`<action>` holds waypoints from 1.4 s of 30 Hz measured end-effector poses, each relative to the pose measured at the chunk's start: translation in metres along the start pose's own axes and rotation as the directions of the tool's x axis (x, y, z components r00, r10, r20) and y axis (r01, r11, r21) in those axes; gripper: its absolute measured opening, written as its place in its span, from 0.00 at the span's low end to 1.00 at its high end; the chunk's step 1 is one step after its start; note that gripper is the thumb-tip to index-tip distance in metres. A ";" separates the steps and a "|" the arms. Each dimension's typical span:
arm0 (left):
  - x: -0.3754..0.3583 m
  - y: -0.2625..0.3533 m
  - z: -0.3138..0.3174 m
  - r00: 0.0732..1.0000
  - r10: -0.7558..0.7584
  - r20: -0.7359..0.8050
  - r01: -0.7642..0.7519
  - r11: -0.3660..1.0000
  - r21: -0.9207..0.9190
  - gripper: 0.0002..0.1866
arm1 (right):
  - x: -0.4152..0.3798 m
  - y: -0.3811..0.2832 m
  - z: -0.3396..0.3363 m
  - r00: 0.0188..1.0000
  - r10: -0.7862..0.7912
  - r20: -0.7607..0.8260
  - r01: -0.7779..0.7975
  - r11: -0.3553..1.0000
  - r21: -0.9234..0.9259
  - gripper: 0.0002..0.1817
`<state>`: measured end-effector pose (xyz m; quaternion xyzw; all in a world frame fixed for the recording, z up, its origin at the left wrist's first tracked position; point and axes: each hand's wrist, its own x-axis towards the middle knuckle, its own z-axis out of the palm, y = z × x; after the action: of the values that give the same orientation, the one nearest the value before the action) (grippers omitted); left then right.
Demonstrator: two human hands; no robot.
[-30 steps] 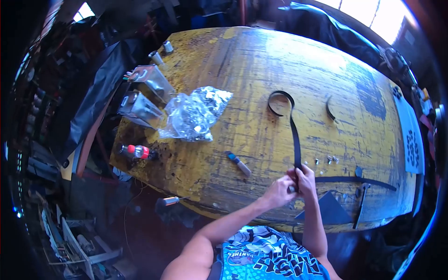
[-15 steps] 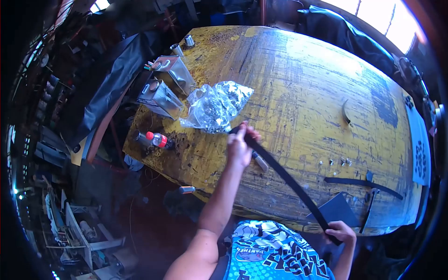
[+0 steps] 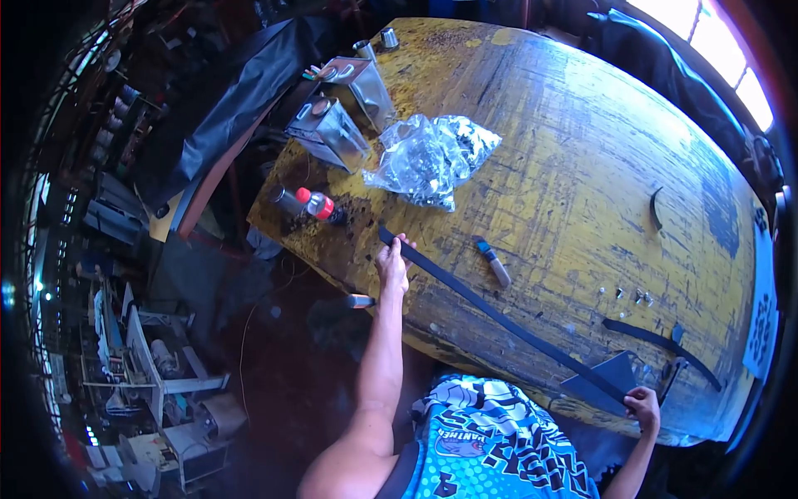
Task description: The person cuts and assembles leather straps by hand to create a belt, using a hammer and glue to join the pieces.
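A long black strap (image 3: 499, 320) stretches over the worktable from one of my hands to the other. My left hand (image 3: 392, 264) is closed on its far-left end, with the tip sticking out past the fingers. At the strap's other end, my right hand (image 3: 642, 407) pinches it above the table's front edge. Beneath that end lies a dark flat square piece (image 3: 603, 381). A second, shorter black strap (image 3: 663, 348) rests on the table beyond my right hand. A brush-like tool with a pale end (image 3: 494, 261) lies just beyond the held strap.
On the worn yellow table (image 3: 549, 166) stand two metal cans (image 3: 328, 133), a clear plastic bag (image 3: 428, 158) and a red-capped bottle (image 3: 317, 205). Small metal pieces (image 3: 642, 297) and a curved dark strip (image 3: 656, 209) lie to the right. An orange-ended handle (image 3: 359, 301) sits at the front edge.
My left hand has moved left and nearer the table's front edge, and the strap now lies flatter. My right hand has shifted a little right. The camera view has also turned.
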<state>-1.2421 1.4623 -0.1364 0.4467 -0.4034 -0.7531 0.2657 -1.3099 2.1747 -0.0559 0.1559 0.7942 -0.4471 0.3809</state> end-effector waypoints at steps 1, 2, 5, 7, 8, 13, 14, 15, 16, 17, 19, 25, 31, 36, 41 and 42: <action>0.013 -0.014 -0.013 0.999 0.021 -0.029 -0.019 0.996 0.085 0.11 | 0.008 0.007 0.002 0.999 -0.015 -0.031 0.016 0.999 0.029 0.07; 0.022 -0.027 -0.023 0.998 0.043 -0.054 -0.034 0.985 0.169 0.10 | 0.015 0.013 0.004 0.997 -0.029 -0.065 0.033 0.998 0.058 0.08; 0.021 -0.034 -0.021 0.989 0.068 -0.132 -0.076 0.995 -0.060 0.09 | 0.029 0.027 0.015 0.989 -0.054 -0.137 0.072 0.988 0.135 0.09; 0.016 -0.028 -0.016 0.985 0.062 -0.162 -0.092 0.978 -0.187 0.09 | 0.034 0.041 0.013 0.988 -0.074 -0.139 0.107 0.963 0.246 0.09; 0.015 -0.024 -0.014 0.986 0.041 -0.159 -0.089 0.947 -0.308 0.09 | 0.035 0.044 0.013 0.989 -0.064 -0.133 0.116 0.897 0.426 0.10; 0.048 -0.018 -0.036 0.980 -0.200 -0.012 0.158 0.808 -0.568 0.21 | 0.018 0.055 0.015 0.977 -0.128 -0.171 0.213 0.614 0.760 0.14; 0.037 -0.007 -0.030 0.969 -0.245 -0.029 0.176 0.766 -0.619 0.23 | 0.019 0.060 0.016 0.971 -0.143 -0.192 0.240 0.600 0.763 0.14; 0.023 0.009 -0.013 0.952 -0.287 -0.104 0.161 0.761 -0.629 0.26 | 0.022 0.062 0.019 0.967 -0.073 -0.245 0.238 0.604 0.761 0.10; 0.022 0.012 -0.010 0.949 -0.286 -0.129 0.136 0.744 -0.654 0.22 | 0.022 0.060 0.019 0.965 -0.024 -0.262 0.214 0.652 0.728 0.09; 0.031 0.005 -0.013 0.950 -0.234 -0.207 0.077 0.816 -0.573 0.19 | 0.021 0.056 0.020 0.960 0.024 -0.278 0.184 0.697 0.694 0.08; 0.041 -0.007 -0.010 0.931 -0.082 -0.356 -0.048 0.939 -0.340 0.16 | 0.027 0.054 0.025 0.921 0.120 -0.370 0.156 0.756 0.635 0.07; 0.053 -0.038 -0.007 0.734 0.414 -0.538 -0.048 0.822 0.567 0.21 | 0.063 0.067 0.042 0.870 0.112 -0.481 0.109 0.906 0.408 0.10; 0.036 0.024 0.033 0.192 0.971 -0.141 -0.257 0.188 0.948 0.21 | 0.081 0.080 0.050 0.852 0.115 -0.510 0.114 0.911 0.396 0.14; 0.072 0.159 0.116 0.516 0.822 0.240 -0.784 0.340 0.520 0.08 | 0.082 0.084 0.054 0.808 0.089 -0.582 0.147 0.927 0.346 0.14; 0.155 0.166 0.159 0.815 0.031 0.579 -0.561 -0.207 0.801 0.07 | 0.073 0.086 0.066 0.668 0.068 -0.741 0.133 0.969 0.209 0.17; 0.161 0.164 0.161 0.815 0.010 0.579 -0.557 -0.260 0.789 0.08 | 0.067 0.084 0.070 0.627 0.062 -0.777 0.121 0.977 0.176 0.17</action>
<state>-1.4522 1.3121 -0.0272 0.2255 -0.9601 -0.1488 -0.0721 -1.2729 2.1568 -0.1771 0.3600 0.8308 -0.4237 -0.0258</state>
